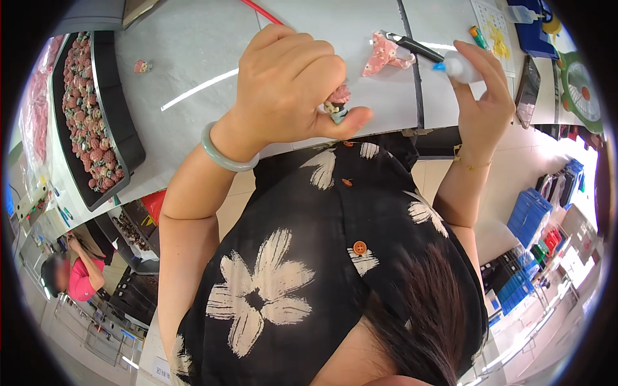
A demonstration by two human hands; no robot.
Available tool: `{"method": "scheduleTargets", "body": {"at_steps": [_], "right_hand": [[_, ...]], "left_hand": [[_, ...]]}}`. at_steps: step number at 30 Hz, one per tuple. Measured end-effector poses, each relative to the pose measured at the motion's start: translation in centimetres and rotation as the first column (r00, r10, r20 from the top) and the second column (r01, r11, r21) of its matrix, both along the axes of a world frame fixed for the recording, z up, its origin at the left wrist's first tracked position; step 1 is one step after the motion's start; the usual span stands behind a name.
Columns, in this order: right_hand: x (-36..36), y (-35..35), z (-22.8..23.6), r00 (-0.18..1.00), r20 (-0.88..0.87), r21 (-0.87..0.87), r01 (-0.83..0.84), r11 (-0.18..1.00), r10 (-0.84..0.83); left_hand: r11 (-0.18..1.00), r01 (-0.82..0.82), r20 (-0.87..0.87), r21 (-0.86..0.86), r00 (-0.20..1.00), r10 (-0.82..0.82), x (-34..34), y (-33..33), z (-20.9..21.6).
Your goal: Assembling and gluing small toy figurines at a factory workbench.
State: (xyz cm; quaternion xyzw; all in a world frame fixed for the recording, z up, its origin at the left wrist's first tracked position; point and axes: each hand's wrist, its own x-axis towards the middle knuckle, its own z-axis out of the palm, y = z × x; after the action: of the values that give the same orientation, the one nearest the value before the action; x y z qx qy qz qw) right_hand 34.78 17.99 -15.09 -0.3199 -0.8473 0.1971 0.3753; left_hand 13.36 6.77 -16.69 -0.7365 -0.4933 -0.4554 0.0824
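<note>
Left grip clamped on an ornament; well to its right, the right grip clasps a bottle, blue tip leftward. Dispensing seems the step; next likely needs tip meeting ornament.

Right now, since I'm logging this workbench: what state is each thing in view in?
Left hand: closed, pinching a small figurine
Small figurine: held
Right hand: closed around a blue-tipped squeeze bottle
Blue-tipped squeeze bottle: held, tip pointing left
Black tray: heaped with small pink pieces
Pink patterned cloth: crumpled
Black-handled tool: lying flat
Green fan: cannot tell whether running
</note>
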Motion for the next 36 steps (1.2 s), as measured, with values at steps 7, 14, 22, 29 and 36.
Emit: {"method": "scheduleTargets", "body": {"at_steps": [7, 14, 22, 29, 36], "right_hand": [[0.8, 4.0, -1.8, 0.984, 0.105, -0.2, 0.162, 0.966, -0.144], [-0.7, 7.0, -3.3, 0.991, 0.055, -0.199, 0.128, 0.972, -0.12], [-1.8, 6.2, -3.8, 0.962, 0.098, -0.152, 0.269, 0.951, -0.256], [-0.2, 7.1, -3.8, 0.904, 0.279, -0.175, 0.38, 0.908, -0.324], [-2.7, 4.7, -2.4, 0.953, 0.003, -0.177, 0.298, 0.938, -0.302]], "left_hand": [[0.999, 0.033, 0.008, 0.005, 0.999, -0.033, 0.7, 0.2, 0.6], [0.999, 0.048, 0.013, 0.004, 0.999, -0.048, 0.8, 0.4, 1.1], [0.997, 0.06, 0.015, -0.046, 0.998, -0.059, 0.5, 0.7, 1.4], [0.995, 0.068, 0.052, -0.073, 0.997, -0.064, 1.3, 1.2, 1.8], [0.996, 0.069, 0.04, -0.049, 0.997, -0.067, 0.6, 0.4, 1.7]]}}
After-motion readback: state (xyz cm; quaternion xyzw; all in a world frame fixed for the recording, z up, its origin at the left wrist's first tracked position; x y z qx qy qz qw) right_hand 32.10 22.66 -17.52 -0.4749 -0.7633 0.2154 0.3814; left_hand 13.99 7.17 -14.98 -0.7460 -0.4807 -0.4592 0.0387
